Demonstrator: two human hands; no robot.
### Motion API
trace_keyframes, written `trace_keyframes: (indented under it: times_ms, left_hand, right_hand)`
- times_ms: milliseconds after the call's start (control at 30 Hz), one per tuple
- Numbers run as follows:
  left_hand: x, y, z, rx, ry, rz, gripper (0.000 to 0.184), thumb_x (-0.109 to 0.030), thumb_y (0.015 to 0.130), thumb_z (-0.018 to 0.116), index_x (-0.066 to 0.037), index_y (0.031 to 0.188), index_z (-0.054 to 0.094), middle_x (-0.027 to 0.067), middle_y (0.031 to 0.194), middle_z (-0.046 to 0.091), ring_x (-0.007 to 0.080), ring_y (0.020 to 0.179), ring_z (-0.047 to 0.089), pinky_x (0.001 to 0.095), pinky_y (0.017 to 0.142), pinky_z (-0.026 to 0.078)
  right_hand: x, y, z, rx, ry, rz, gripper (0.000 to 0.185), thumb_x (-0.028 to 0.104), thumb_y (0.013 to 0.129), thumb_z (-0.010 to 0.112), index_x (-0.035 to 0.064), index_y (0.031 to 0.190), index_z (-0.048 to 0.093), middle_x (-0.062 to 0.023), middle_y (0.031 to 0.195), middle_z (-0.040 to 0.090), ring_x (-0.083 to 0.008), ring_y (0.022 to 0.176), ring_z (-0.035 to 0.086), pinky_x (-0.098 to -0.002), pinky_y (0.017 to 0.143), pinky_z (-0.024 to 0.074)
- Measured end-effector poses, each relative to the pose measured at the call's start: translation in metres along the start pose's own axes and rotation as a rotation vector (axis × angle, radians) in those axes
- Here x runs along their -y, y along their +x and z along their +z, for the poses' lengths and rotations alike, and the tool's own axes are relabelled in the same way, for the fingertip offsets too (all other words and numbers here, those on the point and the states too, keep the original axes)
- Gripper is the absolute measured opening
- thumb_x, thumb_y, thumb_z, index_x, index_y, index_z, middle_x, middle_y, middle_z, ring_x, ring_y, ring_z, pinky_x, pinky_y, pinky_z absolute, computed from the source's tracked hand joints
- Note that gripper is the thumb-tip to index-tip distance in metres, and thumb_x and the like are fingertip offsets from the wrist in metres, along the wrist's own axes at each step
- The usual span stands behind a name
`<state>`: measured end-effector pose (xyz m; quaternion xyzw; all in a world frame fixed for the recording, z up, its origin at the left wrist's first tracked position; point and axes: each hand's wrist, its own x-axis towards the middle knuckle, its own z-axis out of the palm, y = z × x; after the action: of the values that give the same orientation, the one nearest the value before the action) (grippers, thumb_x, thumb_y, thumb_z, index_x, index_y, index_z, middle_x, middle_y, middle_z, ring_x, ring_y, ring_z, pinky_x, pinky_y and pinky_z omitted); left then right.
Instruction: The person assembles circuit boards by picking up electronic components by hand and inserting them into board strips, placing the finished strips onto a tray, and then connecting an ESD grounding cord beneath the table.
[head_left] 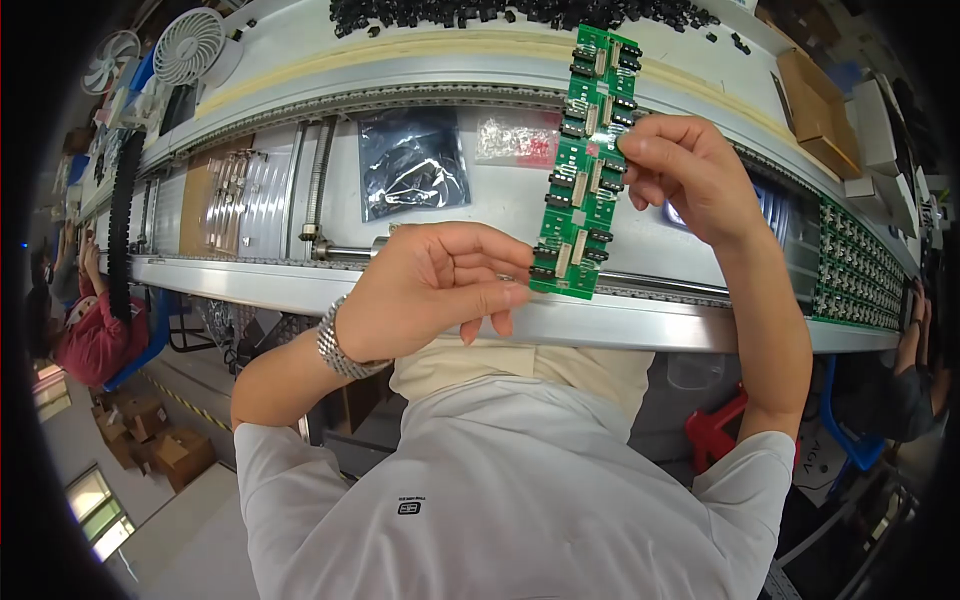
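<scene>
A long green circuit board (580, 190) is held up over the conveyor line, its long side running away from me and tilted slightly right. Black connectors and pale slotted parts are fitted along it. My left hand (430, 285) pinches its near left corner between thumb and fingers. On the board's right edge, past its middle, my right hand (690, 170) grips with thumb and forefinger, the other fingers curled. Below the board lie a dark silvery antistatic bag (412, 165) and a clear bag of small white and red parts (515, 137).
Loose black parts (440, 14) are heaped on the far shelf. A white fan (192, 48) stands at far left, a cardboard box (815, 105) at far right. More green boards (855, 265) lie on the line at right. Other people sit at both sides, one in a red top (100, 335).
</scene>
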<state>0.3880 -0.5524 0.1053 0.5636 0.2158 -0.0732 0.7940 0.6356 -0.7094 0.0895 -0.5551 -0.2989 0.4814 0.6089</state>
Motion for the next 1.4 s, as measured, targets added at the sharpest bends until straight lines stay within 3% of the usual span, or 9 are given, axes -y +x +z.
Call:
trace_keyframes:
  times_ms: [133,200,300,400,767,933,1067,1333,1400]
  left_hand:
    - [-0.006,0.015,-0.033,0.125,0.328,0.105,0.031,0.009,0.083,0.074,0.002,0.113,0.072,0.0128,0.099,0.077,0.0124,0.067,0.071,0.0160,0.053,0.051]
    - [-0.033,0.027,-0.054,0.101,0.517,0.215,0.027,-0.003,0.087,0.075,-0.001,0.114,0.074,0.0102,0.101,0.077,0.0123,0.071,0.071,0.0182,0.060,0.054]
    - [-0.059,0.062,-0.079,-0.122,0.842,0.502,0.027,-0.017,0.093,0.075,-0.002,0.115,0.074,0.0068,0.095,0.077,0.0119,0.066,0.069,0.0183,0.055,0.051]
    - [-0.107,0.075,-0.045,-0.465,0.973,0.407,0.020,-0.012,0.091,0.069,0.000,0.104,0.078,0.0100,0.083,0.075,0.0115,0.069,0.065,0.0219,0.061,0.052]
    - [-0.061,0.108,-0.077,-0.582,0.953,0.681,0.017,-0.006,0.085,0.067,0.006,0.093,0.076,0.0087,0.075,0.071,0.0118,0.060,0.057,0.0237,0.056,0.048]
    - [-0.067,0.114,-0.089,-0.203,0.458,0.635,0.017,-0.006,0.085,0.067,0.006,0.092,0.076,0.0090,0.074,0.071,0.0118,0.060,0.056,0.0234,0.055,0.047]
    - [-0.054,0.106,-0.072,-0.518,1.117,0.874,0.015,-0.006,0.086,0.067,0.005,0.093,0.076,0.0087,0.075,0.071,0.0129,0.060,0.057,0.0237,0.057,0.048]
    - [-0.059,0.125,-0.092,-0.503,1.264,0.296,0.025,-0.020,0.096,0.071,0.000,0.110,0.071,0.0078,0.103,0.075,0.0173,0.078,0.068,0.0291,0.066,0.054]
    - [-0.040,0.147,-0.110,-0.434,1.076,1.008,0.012,-0.006,0.087,0.069,0.004,0.092,0.076,0.0088,0.079,0.072,0.0142,0.062,0.059,0.0244,0.059,0.050]
  right_hand:
    - [-0.004,0.002,-0.004,0.012,0.014,0.096,0.012,0.009,0.095,0.068,-0.0017,0.095,0.074,-0.0093,0.079,0.069,-0.0101,0.054,0.053,-0.0242,0.057,0.0499]
    - [-0.009,0.006,-0.007,0.017,-0.036,0.140,0.016,0.012,0.094,0.070,-0.0030,0.096,0.075,-0.0095,0.081,0.071,-0.0099,0.055,0.056,-0.0217,0.056,0.0503]
    - [-0.019,0.011,-0.008,0.030,-0.068,0.192,0.018,0.013,0.094,0.071,-0.0037,0.096,0.075,-0.0094,0.082,0.073,-0.0097,0.056,0.057,-0.0203,0.056,0.0505]
    - [-0.027,0.015,-0.008,0.044,-0.095,0.218,0.018,0.013,0.095,0.070,-0.0036,0.098,0.075,-0.0090,0.083,0.073,-0.0092,0.057,0.058,-0.0198,0.057,0.0505]
    - [-0.035,0.017,-0.010,0.008,-0.179,0.234,0.015,0.013,0.097,0.068,-0.0017,0.099,0.073,-0.0065,0.079,0.068,-0.0076,0.054,0.052,-0.0236,0.057,0.0510]
    - [-0.040,0.017,-0.012,0.020,-0.178,0.251,0.016,0.013,0.097,0.067,-0.0018,0.099,0.073,-0.0061,0.080,0.067,-0.0076,0.053,0.052,-0.0230,0.057,0.0508]
    - [-0.041,0.017,-0.012,0.006,-0.175,0.251,0.014,0.011,0.097,0.066,-0.0020,0.099,0.072,-0.0064,0.077,0.067,-0.0088,0.054,0.053,-0.0224,0.058,0.0506]
    - [-0.037,0.017,-0.011,-0.006,-0.210,0.328,0.010,0.004,0.095,0.067,-0.0037,0.094,0.073,-0.0083,0.075,0.069,-0.0112,0.056,0.056,-0.0222,0.058,0.0491]
    - [-0.038,0.017,-0.011,0.005,-0.169,0.364,0.010,0.005,0.094,0.068,-0.0040,0.092,0.073,-0.0089,0.077,0.071,-0.0113,0.056,0.057,-0.0220,0.057,0.0485]
